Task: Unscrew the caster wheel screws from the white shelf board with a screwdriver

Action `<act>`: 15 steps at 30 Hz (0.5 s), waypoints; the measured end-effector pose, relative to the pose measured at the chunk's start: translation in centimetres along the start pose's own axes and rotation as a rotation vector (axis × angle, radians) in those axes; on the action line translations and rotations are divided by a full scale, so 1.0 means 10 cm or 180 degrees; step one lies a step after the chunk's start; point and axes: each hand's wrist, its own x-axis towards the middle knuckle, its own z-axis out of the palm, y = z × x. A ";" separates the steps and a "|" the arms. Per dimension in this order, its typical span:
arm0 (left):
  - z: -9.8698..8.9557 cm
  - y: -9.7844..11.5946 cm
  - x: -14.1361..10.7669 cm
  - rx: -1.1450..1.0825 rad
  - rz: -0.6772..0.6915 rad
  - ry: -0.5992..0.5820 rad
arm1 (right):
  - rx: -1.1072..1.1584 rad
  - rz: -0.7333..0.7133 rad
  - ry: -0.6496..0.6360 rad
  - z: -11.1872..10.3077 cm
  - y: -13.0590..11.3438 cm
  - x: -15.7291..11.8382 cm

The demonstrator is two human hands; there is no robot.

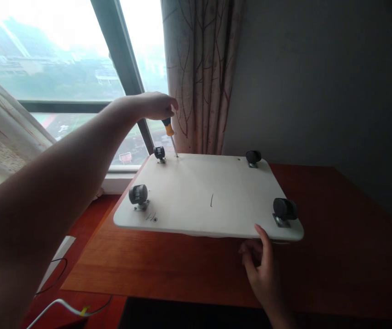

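Note:
A white board [196,192] with rounded corners lies on the table, its caster side up. My left hand [158,106] reaches across to its far left part, closed around the dark and yellow handle of a screwdriver [170,129]. The screwdriver stands nearly upright, its tip at a screw [177,156] near the far edge. Close to that screw is a black caster [159,153]. My right hand [259,265] is at the board's front edge, its index finger stretched up onto the rim and its other fingers partly curled and apart from it.
Further casters sit at the near left [138,195], far right [253,157] and near right [285,209] corners. Below is a reddish-brown wooden table [141,260]. Behind stand a window [61,55] and patterned curtains [202,73]. A white cable [55,305] runs at lower left.

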 end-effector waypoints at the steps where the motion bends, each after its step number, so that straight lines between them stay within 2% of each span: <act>1: -0.02 0.04 -0.02 -0.0043 0.0110 -0.0023 | 0.0003 -0.0004 -0.0003 0.00 0.00 0.00; 4: -0.06 0.17 -0.05 -0.0330 0.0293 -0.0120 | 0.0022 -0.0008 -0.0011 0.00 0.00 0.01; 8: -0.05 0.28 -0.03 0.0009 -0.0391 -0.0101 | 0.0032 -0.0025 -0.0008 0.00 -0.02 0.01; 11: -0.01 0.25 0.00 0.0325 -0.0742 0.0013 | 0.0034 -0.0043 -0.0009 -0.01 -0.03 0.00; 15: -0.03 0.10 0.02 0.0289 -0.0708 -0.0032 | 0.0070 0.0013 -0.0050 -0.01 -0.04 0.00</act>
